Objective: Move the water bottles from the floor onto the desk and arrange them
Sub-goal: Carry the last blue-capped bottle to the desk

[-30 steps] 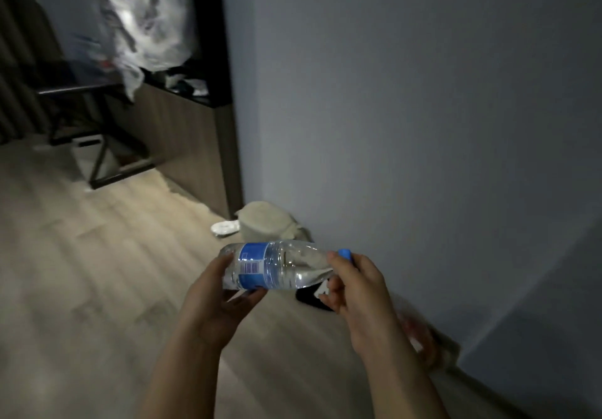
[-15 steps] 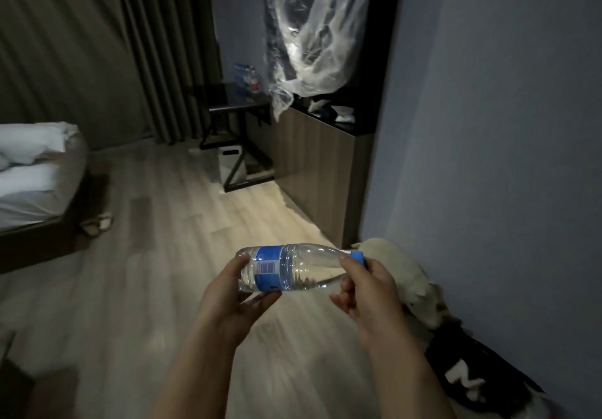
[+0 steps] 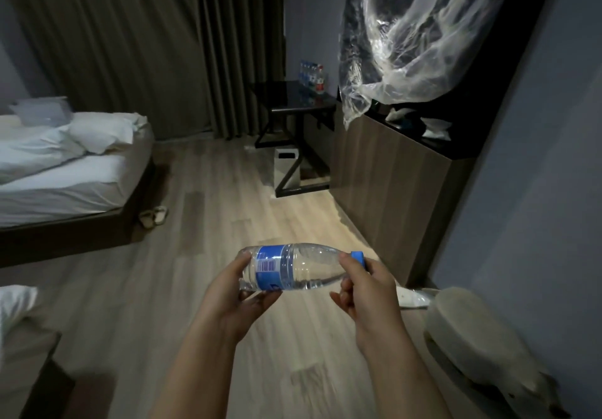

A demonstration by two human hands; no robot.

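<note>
Dim room, low light. One water bottle [image 3: 293, 267] is held chest-high and lying sideways over the floor [image 3: 208, 223], cap [image 3: 358, 257] pointing right. The left hand [image 3: 241, 295] wraps its base end, fingers curled under. The right hand [image 3: 365, 285] pinches the neck just below the cap. The bottle looks partly filled, the water pooled along its lower side.

The desk [image 3: 280, 96] stands well apart, at the far end of the room by the curtain, with a row of bottles [image 3: 312, 75] already upright at its back edge.

Risks, as judged from here:
- Sideways carry — if the cap is loose, water leaks onto the floor; cannot tell how tight it is.
- Thin plastic wall: a hard squeeze by the left hand could buckle it and slip the grip.
- The path is cluttered: a pale bag [image 3: 472, 324] just beside the right foot line, slippers [image 3: 154, 215] by the bed [image 3: 65, 174], and a small bin [image 3: 286, 164] under the desk. In this light a trip is plausible.
- A hanging plastic sheet [image 3: 417, 28] droops over the cabinet [image 3: 384, 171] next to the desk and could snag an arm.
- At set-down, a careless nudge may topple the standing row — place it upright, beside them, gently.
</note>
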